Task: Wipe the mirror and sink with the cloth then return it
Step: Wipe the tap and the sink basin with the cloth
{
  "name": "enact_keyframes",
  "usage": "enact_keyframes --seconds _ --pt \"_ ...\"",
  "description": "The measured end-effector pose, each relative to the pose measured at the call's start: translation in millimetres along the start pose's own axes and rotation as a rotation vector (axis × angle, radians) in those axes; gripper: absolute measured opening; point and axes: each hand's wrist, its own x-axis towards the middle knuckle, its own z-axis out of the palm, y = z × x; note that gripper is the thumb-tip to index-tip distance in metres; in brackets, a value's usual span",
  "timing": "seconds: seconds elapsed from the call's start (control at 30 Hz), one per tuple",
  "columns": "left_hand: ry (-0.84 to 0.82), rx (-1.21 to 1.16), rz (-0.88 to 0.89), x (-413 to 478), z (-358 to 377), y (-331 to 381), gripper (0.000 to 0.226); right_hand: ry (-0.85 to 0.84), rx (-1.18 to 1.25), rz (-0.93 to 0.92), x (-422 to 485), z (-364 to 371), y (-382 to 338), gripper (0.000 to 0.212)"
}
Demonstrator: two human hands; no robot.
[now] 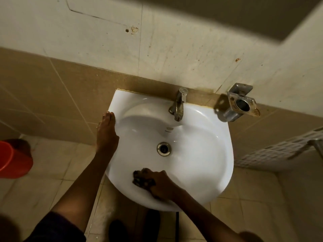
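White sink [201,142] center frame, mounted on a tan tile band; stained cream wall above. Right hand [157,184] clamped on a dark cloth [142,179], pressed to the basin's near inner wall, lower center. Left hand [106,131] flat, fingers together, on the sink's left rim. Tap [179,105] at the back, drain [164,148] mid-basin. Red bucket [14,159] on the floor tiles, left edge. Metal bracket [241,102] upper right of sink.
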Motion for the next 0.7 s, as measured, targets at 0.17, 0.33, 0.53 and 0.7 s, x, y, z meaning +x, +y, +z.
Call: enact_keyframes --seconds 0.17,0.33,0.53,0.7 --pt "-0.013 -0.034 -0.031 -1 -4 2 0.076 0.164 -0.065 0.086 -16 -27 72 0.046" --pt "0.004 -0.064 -0.042 -1 -3 3 0.074 0.87 0.125 0.726 39 -56 90 0.046" --pt "-0.006 -0.066 -0.067 0 -2 1 0.075 1.28 0.744 0.882 117 -57 29 0.034" --pt "-0.021 -0.069 -0.044 1 -1 0 0.073 1.269 0.725 0.741 142 -26 10 0.057"
